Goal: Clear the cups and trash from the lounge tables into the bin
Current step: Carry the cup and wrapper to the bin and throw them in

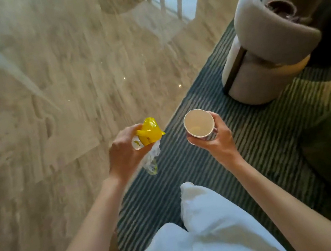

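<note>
Over polished stone floor [43, 91], the left hand [125, 152] has its fingers curled round a crumpled yellow wrapper [149, 133] with some clear plastic [152, 161] hanging underneath. Next over, above the striped carpet [262, 141], the right hand [215, 138] grips a paper cup [199, 123] upright (looks basically empty inside). An upholstered chair [273, 40] sits far right. So stuff's picked up, I'd guess, but no bin in sight yet, so the dumping is still to do.

A glossy beige marble floor [54, 89] meets a dark green striped carpet [262, 141]. A rounded grey upholstered chair [273, 40] stands on the carpet at upper right.
</note>
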The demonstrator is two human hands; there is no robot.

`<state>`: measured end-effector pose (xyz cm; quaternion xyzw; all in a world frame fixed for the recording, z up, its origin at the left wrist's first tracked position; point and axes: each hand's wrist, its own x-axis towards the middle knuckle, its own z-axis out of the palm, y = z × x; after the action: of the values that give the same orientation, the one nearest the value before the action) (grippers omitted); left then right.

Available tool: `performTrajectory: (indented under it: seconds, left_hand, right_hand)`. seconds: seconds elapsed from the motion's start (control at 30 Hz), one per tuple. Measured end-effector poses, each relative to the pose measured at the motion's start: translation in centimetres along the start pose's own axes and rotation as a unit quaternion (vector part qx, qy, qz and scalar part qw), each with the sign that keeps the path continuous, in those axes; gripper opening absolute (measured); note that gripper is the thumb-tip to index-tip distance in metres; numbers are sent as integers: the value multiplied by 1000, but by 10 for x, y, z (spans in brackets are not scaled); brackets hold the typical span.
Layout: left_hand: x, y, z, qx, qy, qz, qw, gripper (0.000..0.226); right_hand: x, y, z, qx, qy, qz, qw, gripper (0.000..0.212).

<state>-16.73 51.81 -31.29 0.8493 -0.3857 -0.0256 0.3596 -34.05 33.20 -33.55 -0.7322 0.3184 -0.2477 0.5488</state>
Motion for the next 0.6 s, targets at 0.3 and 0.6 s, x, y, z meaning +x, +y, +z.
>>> performTrajectory:
  seconds: [0.3, 0.6]
  left_hand:
    - [231, -11, 60, -8, -37, 28, 999, 55]
    - [504, -35, 139, -36, -64, 90, 993, 55]
  right_hand:
    - [225, 2, -16, -7, 29, 12, 999, 73]
    - [474, 11, -21, -18, 110, 43, 993, 75]
